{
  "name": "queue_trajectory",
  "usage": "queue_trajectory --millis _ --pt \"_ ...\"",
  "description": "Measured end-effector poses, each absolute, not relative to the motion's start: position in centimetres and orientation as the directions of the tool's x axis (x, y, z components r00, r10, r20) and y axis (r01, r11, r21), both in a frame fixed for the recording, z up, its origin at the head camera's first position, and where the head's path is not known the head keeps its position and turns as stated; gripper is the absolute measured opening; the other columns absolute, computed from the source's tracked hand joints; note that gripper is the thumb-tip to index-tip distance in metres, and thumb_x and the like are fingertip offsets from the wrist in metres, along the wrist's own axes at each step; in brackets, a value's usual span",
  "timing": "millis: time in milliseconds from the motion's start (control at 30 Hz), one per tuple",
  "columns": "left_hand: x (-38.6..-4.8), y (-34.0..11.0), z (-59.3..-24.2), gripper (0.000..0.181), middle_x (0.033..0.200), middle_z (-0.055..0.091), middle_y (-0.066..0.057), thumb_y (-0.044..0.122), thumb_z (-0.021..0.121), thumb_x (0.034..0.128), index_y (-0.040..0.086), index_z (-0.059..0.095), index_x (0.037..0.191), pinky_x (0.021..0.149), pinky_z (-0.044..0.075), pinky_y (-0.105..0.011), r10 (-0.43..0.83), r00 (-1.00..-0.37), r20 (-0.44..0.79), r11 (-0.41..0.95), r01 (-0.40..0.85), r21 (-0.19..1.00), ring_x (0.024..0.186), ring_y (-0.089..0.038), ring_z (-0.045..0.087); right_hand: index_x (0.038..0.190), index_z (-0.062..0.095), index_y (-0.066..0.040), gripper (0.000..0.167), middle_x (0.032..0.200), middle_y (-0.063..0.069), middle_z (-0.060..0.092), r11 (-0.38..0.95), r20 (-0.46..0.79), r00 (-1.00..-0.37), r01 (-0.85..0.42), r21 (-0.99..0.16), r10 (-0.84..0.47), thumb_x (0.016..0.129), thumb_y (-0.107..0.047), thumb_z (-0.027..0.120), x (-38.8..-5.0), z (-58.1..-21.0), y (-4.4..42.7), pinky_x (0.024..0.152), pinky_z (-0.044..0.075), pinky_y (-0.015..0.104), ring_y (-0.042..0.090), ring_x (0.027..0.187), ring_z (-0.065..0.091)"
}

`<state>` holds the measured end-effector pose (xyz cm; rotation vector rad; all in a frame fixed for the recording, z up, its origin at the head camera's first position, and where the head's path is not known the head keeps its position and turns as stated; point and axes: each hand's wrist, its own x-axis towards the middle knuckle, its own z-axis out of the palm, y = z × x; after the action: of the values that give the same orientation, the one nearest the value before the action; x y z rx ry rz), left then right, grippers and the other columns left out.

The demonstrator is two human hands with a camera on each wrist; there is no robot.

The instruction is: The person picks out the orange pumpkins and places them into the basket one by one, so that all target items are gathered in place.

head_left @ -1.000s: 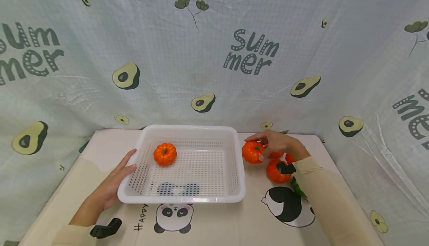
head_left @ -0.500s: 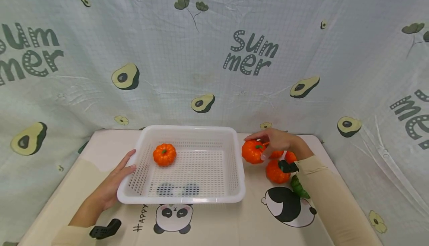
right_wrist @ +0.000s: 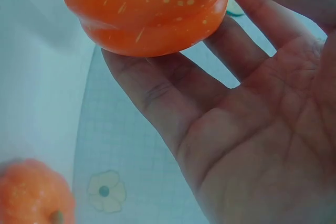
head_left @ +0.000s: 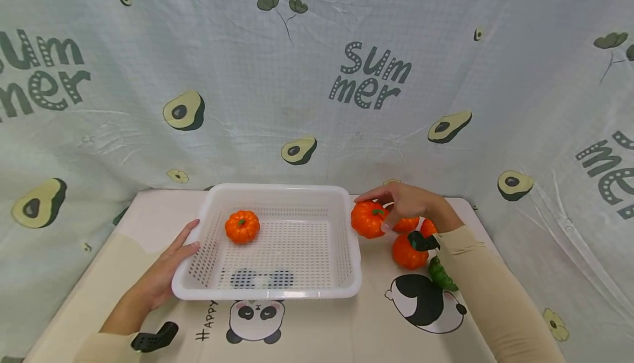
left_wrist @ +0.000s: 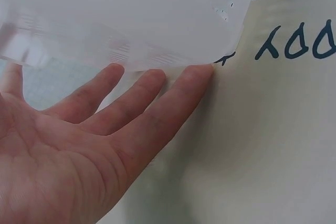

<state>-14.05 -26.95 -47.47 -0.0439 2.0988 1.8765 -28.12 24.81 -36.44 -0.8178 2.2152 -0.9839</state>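
My right hand (head_left: 410, 204) pinches an orange pumpkin (head_left: 369, 219) between thumb and fingers, beside the right wall of a white basket (head_left: 267, 295). In the right wrist view, the fingers of the hand (right_wrist: 247, 108) lie against the side of the pumpkin (right_wrist: 147, 14). Inside the basket, at its left, sits another orange pumpkin (head_left: 242, 227). My left hand (head_left: 165, 272) touches the basket's left side with its fingers extended. Seen from the left wrist, the fingertips of this hand (left_wrist: 105, 129) rest against the wall of the basket (left_wrist: 131, 19).
More orange pumpkins lie right of the basket, one (head_left: 410, 252) in front and others partly behind the right hand and wrist. A green vegetable (head_left: 442, 275) lies by the right sleeve. The printed cloth (head_left: 317, 77) rises behind the table.
The pumpkin in my right hand has shifted slightly left and up, closer to the basket's wall, and the hand moved with it. The left hand stays at the basket.
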Motion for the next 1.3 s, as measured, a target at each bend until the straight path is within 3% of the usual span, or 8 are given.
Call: queue_trajectory --millis 233,433,733,1167,1300 --pt "-14.1 -26.8 -47.5 0.067 0.175 0.005 -0.020 0.041 0.038 0.1122 0.044 -0.002 0.166 0.098 0.058 -0.048 0.200 -0.944 -0.262 0.131 -0.239 0.962 0.138 -0.039 0.042 0.145 0.061 -0.008 0.074 0.136 0.012 0.070 0.554 -0.246 -0.640 -0.338 -0.761 -0.728 0.075 -0.010 0.085 -27.8 -35.9 23.9 0.098 0.060 0.039 0.027 0.118 0.066" --pt "-14.0 -26.8 -47.4 0.067 0.174 0.007 -0.021 0.041 0.038 0.1120 0.045 -0.002 0.166 0.097 0.058 -0.049 0.184 -0.945 -0.269 0.134 -0.247 0.960 0.137 -0.040 0.043 0.145 0.062 -0.011 0.074 0.136 0.010 0.069 0.575 -0.247 -0.656 -0.345 -0.742 -0.713 0.075 -0.010 0.086 -27.7 -35.5 23.0 0.094 0.061 0.039 0.028 0.119 0.065" --pt "-14.0 -27.0 -47.4 0.068 0.175 0.006 -0.021 0.041 0.038 0.1118 0.044 -0.002 0.166 0.097 0.058 -0.052 0.178 -0.947 -0.268 0.146 -0.244 0.959 0.138 -0.042 0.041 0.140 0.063 -0.014 0.069 0.133 0.009 0.068 0.576 -0.230 -0.684 -0.332 -0.747 -0.692 0.076 -0.010 0.088 -27.8 -35.2 21.4 0.100 0.058 0.044 0.029 0.119 0.064" --pt "-14.2 -27.0 -47.6 0.067 0.174 0.006 -0.021 0.041 0.038 0.1119 0.044 -0.002 0.166 0.097 0.058 -0.052 0.184 -0.949 -0.257 0.132 -0.235 0.963 0.140 -0.043 0.040 0.139 0.063 -0.010 0.066 0.134 0.010 0.068 0.504 -0.192 -0.639 -0.350 -0.790 -0.745 0.077 -0.006 0.085 -28.1 -36.1 19.7 0.103 0.056 0.048 0.028 0.117 0.063" --pt "-14.1 -26.9 -47.7 0.067 0.175 0.006 -0.020 0.041 0.038 0.1119 0.044 -0.002 0.166 0.098 0.058 -0.051 0.186 -0.949 -0.253 0.137 -0.230 0.964 0.140 -0.043 0.039 0.139 0.063 -0.010 0.066 0.133 0.011 0.069 0.493 -0.186 -0.633 -0.352 -0.796 -0.752 0.077 -0.006 0.085 -28.1 -36.4 19.3 0.101 0.057 0.044 0.028 0.116 0.064"
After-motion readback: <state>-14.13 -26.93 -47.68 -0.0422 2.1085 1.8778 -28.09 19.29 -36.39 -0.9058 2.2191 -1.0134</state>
